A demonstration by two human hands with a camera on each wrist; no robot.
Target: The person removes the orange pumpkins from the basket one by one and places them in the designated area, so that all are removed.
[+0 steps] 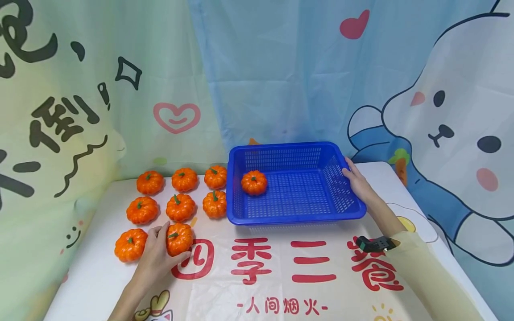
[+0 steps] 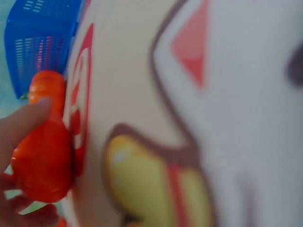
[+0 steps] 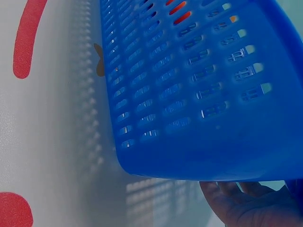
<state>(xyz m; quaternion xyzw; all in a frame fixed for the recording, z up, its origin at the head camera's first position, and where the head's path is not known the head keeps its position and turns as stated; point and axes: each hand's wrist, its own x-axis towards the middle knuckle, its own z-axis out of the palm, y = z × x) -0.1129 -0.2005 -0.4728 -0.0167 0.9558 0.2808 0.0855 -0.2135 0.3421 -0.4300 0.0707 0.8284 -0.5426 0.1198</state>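
Note:
My left hand (image 1: 155,252) holds a small orange toy pumpkin (image 1: 179,239) with a green stem, at the front of the pumpkin group. Thumb and fingers sit on opposite sides of this pumpkin (image 2: 42,161) in the left wrist view. With my right hand (image 1: 357,180) I grip the right end of a blue plastic basket (image 1: 297,218), fingers behind its rim. One pumpkin (image 1: 254,183) is inside the basket, towards the left. In the right wrist view, the right hand (image 3: 255,208) is at the end of the slotted basket wall (image 3: 199,146), partly hidden behind it.
Several more pumpkins (image 1: 142,210) stand in rows on the table left of the basket; one (image 1: 214,204) is close beside its left wall. A printed cloth (image 1: 277,285) covers the table front. A patterned curtain (image 1: 257,111) hangs behind. A thin cable (image 1: 417,214) lies at the right.

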